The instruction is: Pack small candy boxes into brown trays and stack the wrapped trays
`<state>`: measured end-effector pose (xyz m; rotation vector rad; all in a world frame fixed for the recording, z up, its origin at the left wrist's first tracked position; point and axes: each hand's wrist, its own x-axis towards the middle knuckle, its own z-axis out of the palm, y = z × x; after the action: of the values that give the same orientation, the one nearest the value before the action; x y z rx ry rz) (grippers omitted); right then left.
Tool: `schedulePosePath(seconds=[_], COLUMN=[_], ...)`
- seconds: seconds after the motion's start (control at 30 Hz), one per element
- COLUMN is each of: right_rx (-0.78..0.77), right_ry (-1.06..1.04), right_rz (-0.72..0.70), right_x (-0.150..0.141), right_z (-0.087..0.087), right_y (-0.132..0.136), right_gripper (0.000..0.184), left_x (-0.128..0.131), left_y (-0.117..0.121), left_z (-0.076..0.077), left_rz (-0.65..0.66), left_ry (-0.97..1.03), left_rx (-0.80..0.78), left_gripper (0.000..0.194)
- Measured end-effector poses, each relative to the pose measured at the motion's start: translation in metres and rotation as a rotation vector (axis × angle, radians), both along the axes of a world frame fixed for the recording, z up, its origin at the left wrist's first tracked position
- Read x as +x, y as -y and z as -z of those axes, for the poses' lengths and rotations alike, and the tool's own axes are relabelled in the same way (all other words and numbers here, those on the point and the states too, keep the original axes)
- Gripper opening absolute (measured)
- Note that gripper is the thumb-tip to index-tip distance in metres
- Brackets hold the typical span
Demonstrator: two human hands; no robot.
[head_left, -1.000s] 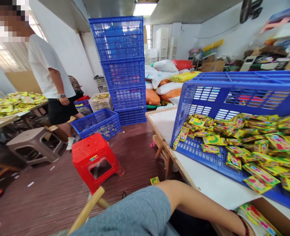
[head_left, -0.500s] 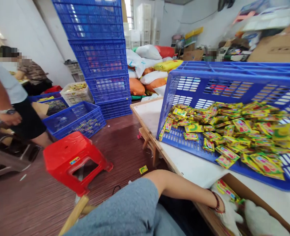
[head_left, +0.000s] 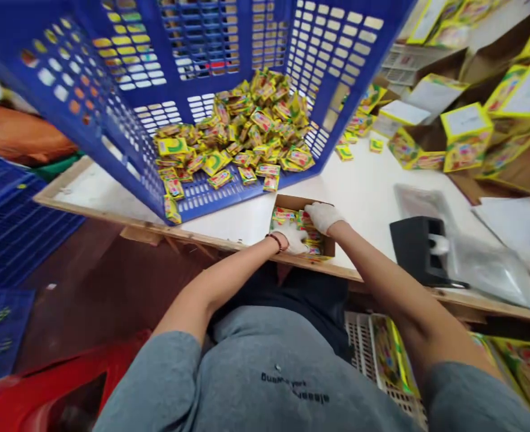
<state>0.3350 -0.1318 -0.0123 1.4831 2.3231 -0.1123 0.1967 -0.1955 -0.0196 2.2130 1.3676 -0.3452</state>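
A small open cardboard box (head_left: pixel 327 245) stands at the table's front edge, with small yellow printed packs (head_left: pixel 285 214) in rows inside. My left hand (head_left: pixel 292 237), in a white glove with a beaded bracelet at the wrist, reaches over the near left side, its fingers spread on the packs. From the right, my right hand (head_left: pixel 322 217), also white-gloved, reaches over the box wall. Its fingers stretch toward the packs; their tips are partly hidden. A blue plastic crate (head_left: pixel 247 191) lies tipped on its side beyond the box, a heap of loose yellow packs (head_left: pixel 247 132) spilling toward its open side.
Several yellow printed cartons (head_left: pixel 467 135) stand at the right. A black tape dispenser (head_left: pixel 415 249) and clear plastic bags (head_left: pixel 485 264) lie on the white table (head_left: pixel 359 174). A red stool (head_left: pixel 67 384) is at lower left; a white basket (head_left: pixel 361 339) sits under the table.
My view has swung right and down from the room to the table. Both hands are still at the cardboard box, now fully in view. The tipped crate appears farther left.
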Motion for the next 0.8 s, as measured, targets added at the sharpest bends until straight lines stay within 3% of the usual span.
schedulePosePath(seconds=[0.17,0.5,0.8], right_rx=[0.078,-0.017,0.091], right_ry=[0.005,0.003,-0.048], right_rz=[0.02,-0.011,0.076], right_x=[0.005,-0.003,-0.008], right_z=[0.005,0.002,-0.01], right_y=[0.009,-0.007,0.011], right_gripper=[0.044,0.041,0.038], left_x=[-0.002,-0.005,-0.002], left_y=[-0.009,-0.008,-0.007], left_z=[0.01,0.016,-0.004], left_rz=[-0.006,0.012,0.021], left_ry=[-0.055,-0.073,-0.102], left_rx=[0.019,0.048,0.019], left_gripper=[0.068,0.07,0.069])
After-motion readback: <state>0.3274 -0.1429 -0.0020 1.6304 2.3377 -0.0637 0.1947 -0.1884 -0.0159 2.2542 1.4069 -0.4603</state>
